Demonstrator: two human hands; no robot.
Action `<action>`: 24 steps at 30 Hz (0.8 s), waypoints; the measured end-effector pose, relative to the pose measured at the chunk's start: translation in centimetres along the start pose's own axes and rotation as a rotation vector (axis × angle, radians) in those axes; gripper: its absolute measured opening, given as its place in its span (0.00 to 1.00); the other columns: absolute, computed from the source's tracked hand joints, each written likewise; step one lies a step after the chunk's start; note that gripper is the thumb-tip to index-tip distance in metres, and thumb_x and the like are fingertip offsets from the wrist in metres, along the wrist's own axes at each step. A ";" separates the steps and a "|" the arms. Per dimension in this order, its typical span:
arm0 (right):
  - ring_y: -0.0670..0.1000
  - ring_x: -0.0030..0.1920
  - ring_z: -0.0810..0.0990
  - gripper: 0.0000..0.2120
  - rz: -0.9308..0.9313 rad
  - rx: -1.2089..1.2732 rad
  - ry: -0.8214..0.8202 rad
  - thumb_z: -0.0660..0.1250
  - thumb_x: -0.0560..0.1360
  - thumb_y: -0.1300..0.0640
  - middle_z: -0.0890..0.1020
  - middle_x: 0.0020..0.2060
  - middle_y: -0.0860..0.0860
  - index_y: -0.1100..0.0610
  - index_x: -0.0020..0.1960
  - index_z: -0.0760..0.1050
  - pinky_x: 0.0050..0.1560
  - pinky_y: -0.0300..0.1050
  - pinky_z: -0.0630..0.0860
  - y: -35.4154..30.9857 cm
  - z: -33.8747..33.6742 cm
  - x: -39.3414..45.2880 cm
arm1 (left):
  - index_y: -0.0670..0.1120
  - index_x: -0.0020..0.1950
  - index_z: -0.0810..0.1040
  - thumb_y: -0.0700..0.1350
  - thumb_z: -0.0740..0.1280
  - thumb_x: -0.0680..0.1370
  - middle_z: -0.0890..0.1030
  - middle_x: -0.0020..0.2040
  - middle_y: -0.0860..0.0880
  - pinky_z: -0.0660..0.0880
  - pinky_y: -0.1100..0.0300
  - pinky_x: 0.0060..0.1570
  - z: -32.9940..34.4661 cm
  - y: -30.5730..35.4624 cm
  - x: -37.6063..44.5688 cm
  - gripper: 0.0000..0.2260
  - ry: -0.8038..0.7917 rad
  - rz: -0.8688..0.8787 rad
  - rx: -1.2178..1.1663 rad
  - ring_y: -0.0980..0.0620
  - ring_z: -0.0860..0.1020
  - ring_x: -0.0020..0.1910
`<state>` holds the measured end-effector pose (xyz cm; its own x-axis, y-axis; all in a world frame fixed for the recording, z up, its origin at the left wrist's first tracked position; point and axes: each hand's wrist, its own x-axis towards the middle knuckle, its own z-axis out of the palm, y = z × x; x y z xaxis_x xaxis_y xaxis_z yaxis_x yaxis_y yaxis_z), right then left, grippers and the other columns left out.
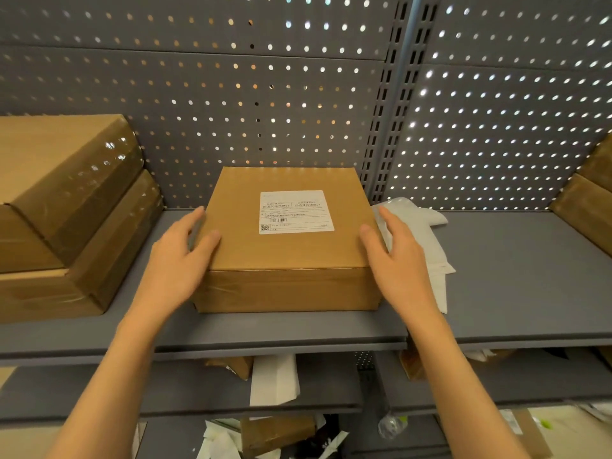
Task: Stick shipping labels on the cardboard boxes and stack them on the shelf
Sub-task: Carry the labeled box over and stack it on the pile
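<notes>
Both forearms are reaching up from the bottom of my view toward the grey shelf [496,276], which is running across the whole frame in front of a perforated back panel [231,94]. On that shelf the cardboard box [281,279] is sitting flat, near the front lip and roughly centred, its sides squared to the shelf edge; its top looks close to square, so I am not calling a long axis. To its left I am seeing two stacked boxes [66,207], turned at an angle to the shelf edge, and more cardboard [589,207] is showing at the far right edge. White plastic mailers [420,220] are lying just beside the box on its right. My left hand [175,260] is resting open against the box's left side, fingers straight, thumb lying on the top edge. My right hand [397,256] is doing the same on the right side, fingers extended and thumb touching the top corner. The shipping label [295,212] is lying flat on the lid, toward the back, its text reading upright toward me.
</notes>
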<state>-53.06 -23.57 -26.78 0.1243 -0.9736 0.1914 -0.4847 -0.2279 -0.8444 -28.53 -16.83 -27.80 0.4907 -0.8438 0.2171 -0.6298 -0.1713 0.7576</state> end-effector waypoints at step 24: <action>0.38 0.53 0.74 0.23 0.149 0.567 0.125 0.67 0.74 0.51 0.77 0.57 0.43 0.49 0.68 0.69 0.43 0.32 0.69 0.4 1.5 -1.9 | 0.51 0.72 0.67 0.53 0.68 0.71 0.74 0.64 0.55 0.68 0.62 0.57 0.4 -0.9 -1.7 0.30 -0.017 -0.032 -0.680 0.58 0.73 0.60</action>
<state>-52.21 -21.83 -28.20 -0.0292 -0.9964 0.0791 0.0532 -0.0806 -0.9953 -29.07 -15.49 -29.11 0.4895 -0.8526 0.1830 -0.0938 0.1572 0.9831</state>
